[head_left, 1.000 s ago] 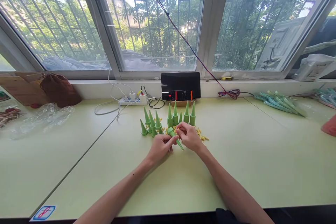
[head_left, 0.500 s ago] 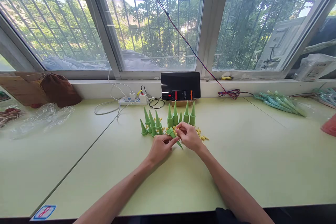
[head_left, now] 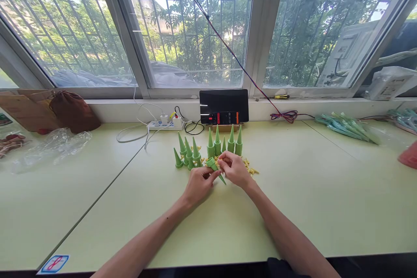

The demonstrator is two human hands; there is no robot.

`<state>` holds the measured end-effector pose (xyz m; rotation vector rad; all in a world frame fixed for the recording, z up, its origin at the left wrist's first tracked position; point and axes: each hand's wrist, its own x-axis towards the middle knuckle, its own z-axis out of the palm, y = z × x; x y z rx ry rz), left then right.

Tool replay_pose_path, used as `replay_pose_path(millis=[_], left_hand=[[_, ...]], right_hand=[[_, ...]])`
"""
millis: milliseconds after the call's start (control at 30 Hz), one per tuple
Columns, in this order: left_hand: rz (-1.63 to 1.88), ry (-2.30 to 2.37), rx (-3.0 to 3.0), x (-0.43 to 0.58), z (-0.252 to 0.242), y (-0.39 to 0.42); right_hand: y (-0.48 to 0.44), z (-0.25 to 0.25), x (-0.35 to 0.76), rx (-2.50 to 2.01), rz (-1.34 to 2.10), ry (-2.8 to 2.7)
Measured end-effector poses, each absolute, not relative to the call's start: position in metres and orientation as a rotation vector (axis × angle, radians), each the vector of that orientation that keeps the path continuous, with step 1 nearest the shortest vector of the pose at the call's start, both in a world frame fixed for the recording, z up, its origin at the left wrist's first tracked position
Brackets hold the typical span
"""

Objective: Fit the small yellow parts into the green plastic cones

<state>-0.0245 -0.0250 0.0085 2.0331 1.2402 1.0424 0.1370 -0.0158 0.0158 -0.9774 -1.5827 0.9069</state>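
Observation:
Between finger and thumb, my left hand [head_left: 199, 184] holds a green cone [head_left: 215, 168], tilted with its wide end up and its point down to the right. My right hand [head_left: 235, 168] is closed in a pinch at the cone's right side; what its fingertips hold is too small to make out. Beyond my left hand stand several green cones [head_left: 189, 154], points up. Another row of upright green cones [head_left: 210, 144] is behind my right hand. Small yellow pieces [head_left: 252, 169] lie scattered around and partly behind my hands.
A black tablet [head_left: 224, 102] with a phone before it leans at the windowsill. Left of it lie a power strip [head_left: 166, 125] and cables. Clear plastic and a brown bag [head_left: 74, 110] are at the far left, bundled green strips [head_left: 347, 128] at the right.
The held cone has shifted very slightly, its point a little to the left and up. Both hands keep nearly the same place and grip.

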Motion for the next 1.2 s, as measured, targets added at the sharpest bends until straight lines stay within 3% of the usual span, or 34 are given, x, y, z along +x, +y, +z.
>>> replay_pose_path(millis=[1200], left_hand=[[1.099, 1.248, 2.336, -0.0304, 0.0051, -0.0197]], right_hand=[[-0.0158, 0.0166, 0.1367, -0.927, 1.054, -1.519]])
